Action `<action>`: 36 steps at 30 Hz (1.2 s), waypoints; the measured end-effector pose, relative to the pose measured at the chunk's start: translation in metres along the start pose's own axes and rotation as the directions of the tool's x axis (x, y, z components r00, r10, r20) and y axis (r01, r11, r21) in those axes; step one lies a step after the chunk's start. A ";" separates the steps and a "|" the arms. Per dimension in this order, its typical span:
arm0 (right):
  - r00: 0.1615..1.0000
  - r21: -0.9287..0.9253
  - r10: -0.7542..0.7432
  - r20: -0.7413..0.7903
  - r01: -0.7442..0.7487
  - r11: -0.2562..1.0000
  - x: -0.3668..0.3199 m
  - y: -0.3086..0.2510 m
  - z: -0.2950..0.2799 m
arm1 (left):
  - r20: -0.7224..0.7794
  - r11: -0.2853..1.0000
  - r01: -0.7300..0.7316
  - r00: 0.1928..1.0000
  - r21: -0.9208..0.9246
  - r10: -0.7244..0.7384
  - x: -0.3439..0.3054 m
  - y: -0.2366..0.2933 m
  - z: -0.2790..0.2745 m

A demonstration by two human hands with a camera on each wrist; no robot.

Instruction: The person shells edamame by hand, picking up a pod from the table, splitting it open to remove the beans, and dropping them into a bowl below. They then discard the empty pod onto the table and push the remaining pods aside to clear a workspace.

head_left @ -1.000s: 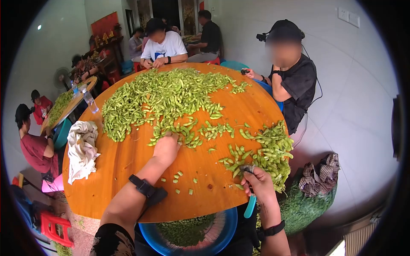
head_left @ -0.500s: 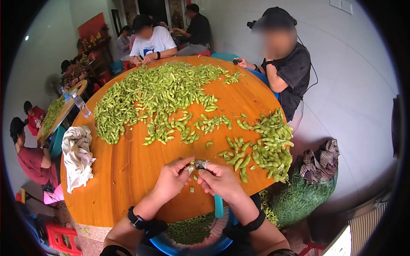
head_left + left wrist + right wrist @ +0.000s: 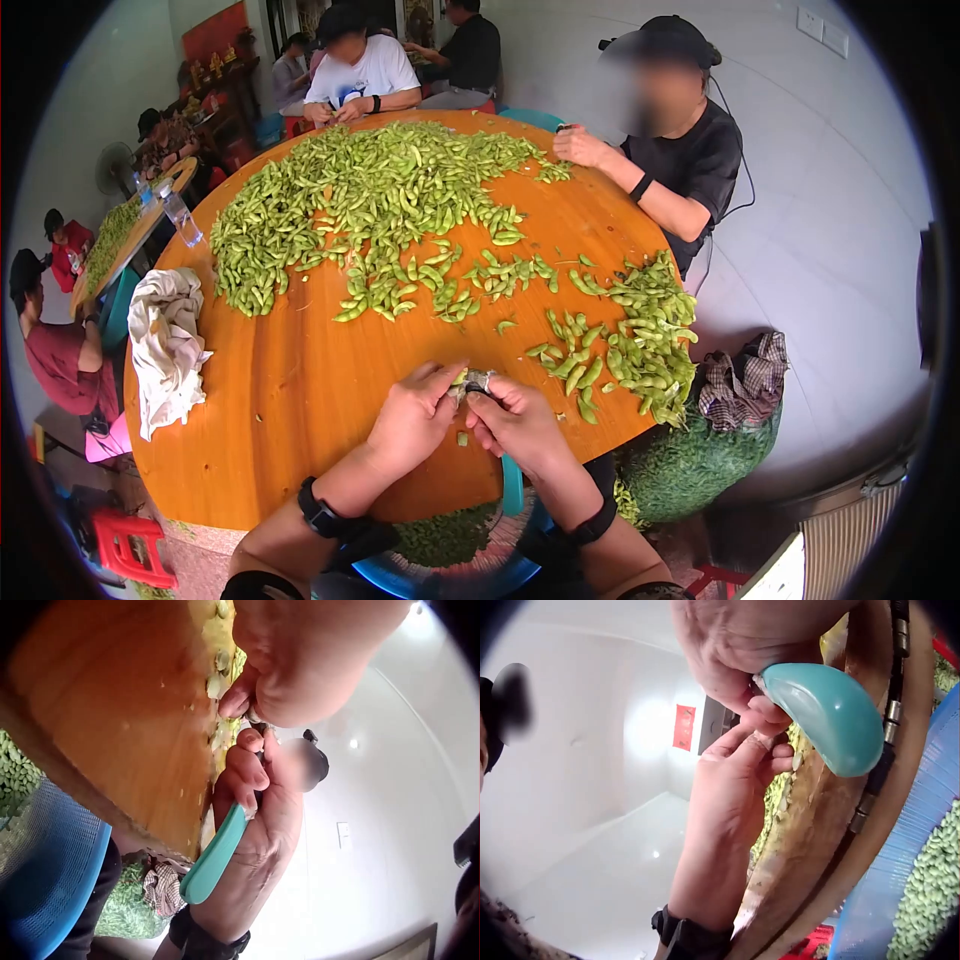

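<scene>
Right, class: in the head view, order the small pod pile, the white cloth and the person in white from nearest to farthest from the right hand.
1. Small pod pile, just right of the right hand.
2. White cloth, at the table's left edge.
3. Person in white, across the table.

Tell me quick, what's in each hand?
Left hand: pinches a pod.
Right hand: grips a teal-handled tool.
</scene>
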State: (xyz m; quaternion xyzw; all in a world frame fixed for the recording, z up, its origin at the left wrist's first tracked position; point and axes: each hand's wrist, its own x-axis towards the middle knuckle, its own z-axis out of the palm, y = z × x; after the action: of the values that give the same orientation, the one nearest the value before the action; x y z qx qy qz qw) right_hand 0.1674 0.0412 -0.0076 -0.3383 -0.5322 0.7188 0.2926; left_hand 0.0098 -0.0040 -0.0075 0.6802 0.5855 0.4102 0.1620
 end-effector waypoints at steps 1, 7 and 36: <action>1.000 0.024 -0.005 -0.014 0.006 1.000 0.000 0.001 0.000 | 0.000 1.000 0.000 1.000 -0.006 0.000 0.000 -0.001 0.000; 0.999 0.082 -0.040 -0.010 0.041 0.996 0.003 0.004 -0.004 | 0.087 0.971 0.069 0.995 -0.227 -0.050 0.001 0.001 -0.003; 0.991 -0.288 -0.131 -0.008 0.124 0.950 -0.003 -0.030 0.003 | 0.027 0.964 0.160 0.987 -0.214 -0.158 0.004 -0.004 -0.008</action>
State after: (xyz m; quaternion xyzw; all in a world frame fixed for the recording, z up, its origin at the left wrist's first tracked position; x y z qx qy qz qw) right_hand 0.1689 0.0451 0.0227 -0.3517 -0.6476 0.6089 0.2934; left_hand 0.0009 -0.0010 -0.0035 0.6115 0.5893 0.4536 0.2701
